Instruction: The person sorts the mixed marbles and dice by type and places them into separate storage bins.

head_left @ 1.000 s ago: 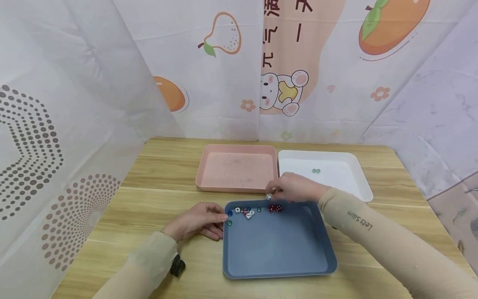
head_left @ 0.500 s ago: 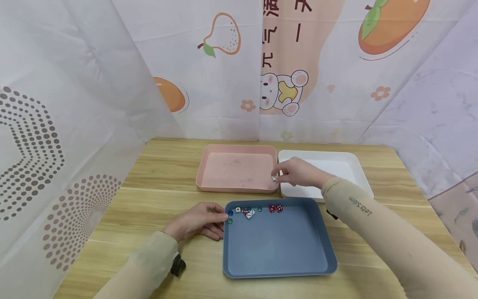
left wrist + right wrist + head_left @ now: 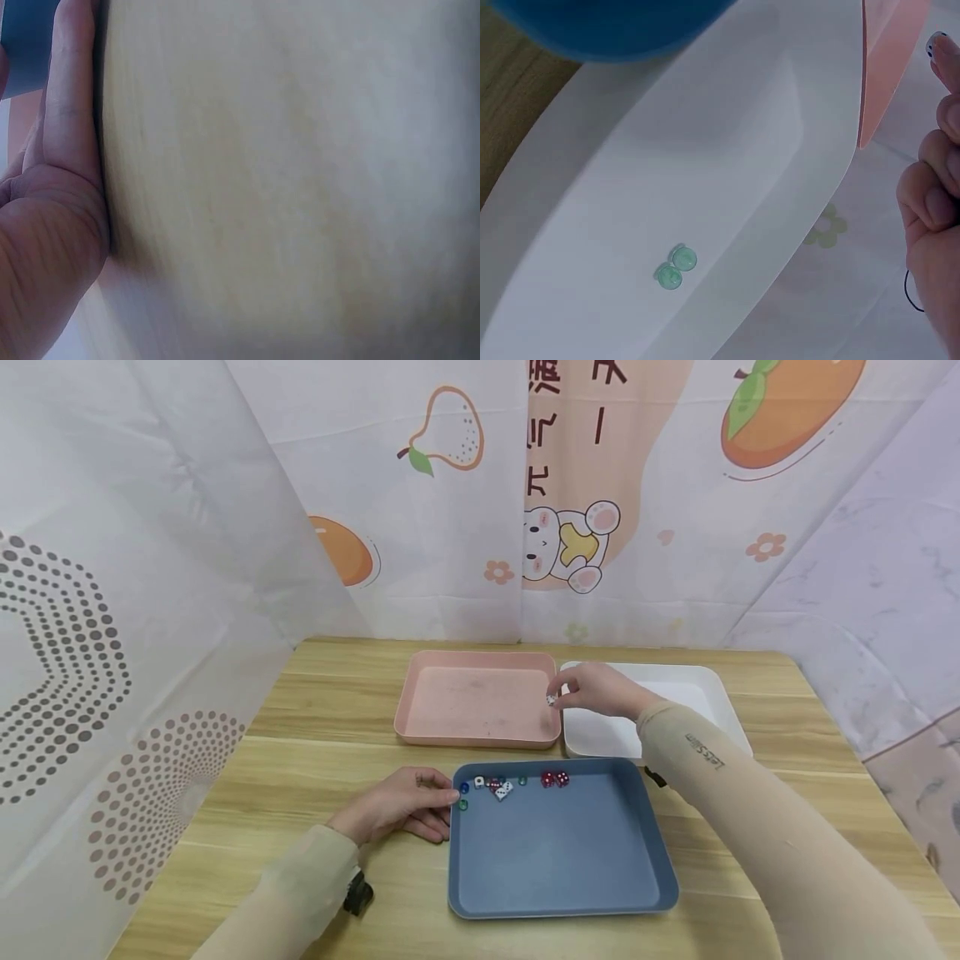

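My right hand [image 3: 600,687] pinches a white die [image 3: 552,700] between thumb and forefinger. It is above the right wall of the pink tray [image 3: 480,740], beside the white tray [image 3: 738,739]. The right wrist view shows the die [image 3: 934,45] at the fingertips, the other fingers curled. My left hand [image 3: 397,803] rests on the table at the left side of the blue tray [image 3: 562,910], thumb at its rim. Its fingers [image 3: 71,112] lie fairly straight in the left wrist view. Inside the blue tray are white dice [image 3: 504,790], red dice [image 3: 555,779] and glass beads [image 3: 462,805].
Two pale green glass beads [image 3: 676,268] lie in the white tray, hidden from the head view by my right arm. The wooden table [image 3: 330,693] ends at a printed curtain [image 3: 442,568]. A black strap piece [image 3: 358,893] is on my left wrist.
My right hand has carried the white die from the blue tray's far edge up and away to the pink tray's right wall. The left hand has stayed in place.
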Demonstrator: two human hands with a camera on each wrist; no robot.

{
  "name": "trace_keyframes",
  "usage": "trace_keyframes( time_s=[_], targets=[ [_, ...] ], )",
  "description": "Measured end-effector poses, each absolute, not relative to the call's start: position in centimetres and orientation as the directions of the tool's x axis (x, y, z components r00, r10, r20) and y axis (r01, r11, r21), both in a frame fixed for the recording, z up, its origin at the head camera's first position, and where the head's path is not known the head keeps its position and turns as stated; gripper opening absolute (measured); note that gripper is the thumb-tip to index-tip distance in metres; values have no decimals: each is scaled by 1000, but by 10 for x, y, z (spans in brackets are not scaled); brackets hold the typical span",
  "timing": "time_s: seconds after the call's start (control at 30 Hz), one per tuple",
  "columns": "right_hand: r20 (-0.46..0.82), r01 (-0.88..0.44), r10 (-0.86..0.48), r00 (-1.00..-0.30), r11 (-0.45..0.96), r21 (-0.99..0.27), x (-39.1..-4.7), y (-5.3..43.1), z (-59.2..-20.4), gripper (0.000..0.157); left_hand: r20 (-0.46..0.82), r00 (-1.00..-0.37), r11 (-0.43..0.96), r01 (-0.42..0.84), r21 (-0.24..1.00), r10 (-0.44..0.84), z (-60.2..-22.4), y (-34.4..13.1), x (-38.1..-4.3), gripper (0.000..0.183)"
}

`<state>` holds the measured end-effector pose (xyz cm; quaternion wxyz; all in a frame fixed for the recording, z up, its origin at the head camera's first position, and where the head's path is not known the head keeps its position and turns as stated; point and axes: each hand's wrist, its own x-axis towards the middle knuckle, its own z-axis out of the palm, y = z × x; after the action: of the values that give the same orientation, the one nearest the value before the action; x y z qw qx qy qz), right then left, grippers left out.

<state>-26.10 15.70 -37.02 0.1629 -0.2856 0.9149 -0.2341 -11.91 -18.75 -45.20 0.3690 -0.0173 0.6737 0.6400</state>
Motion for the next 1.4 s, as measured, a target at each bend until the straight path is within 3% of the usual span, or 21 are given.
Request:
trace_keyframes(
  time_s=[0.53, 1.4],
  targets=[
    [-235, -300, -516, -824, 749, -591, -289, 147, -373, 23, -523, -726, 183, -498, 847, 447, -453, -188, -119, 46],
    [-238, -257, -441, -865, 798, -545, -306, 123, -393, 18, -529, -727, 188, -502, 844, 437, -452, -187, -119, 44]
  ],
)
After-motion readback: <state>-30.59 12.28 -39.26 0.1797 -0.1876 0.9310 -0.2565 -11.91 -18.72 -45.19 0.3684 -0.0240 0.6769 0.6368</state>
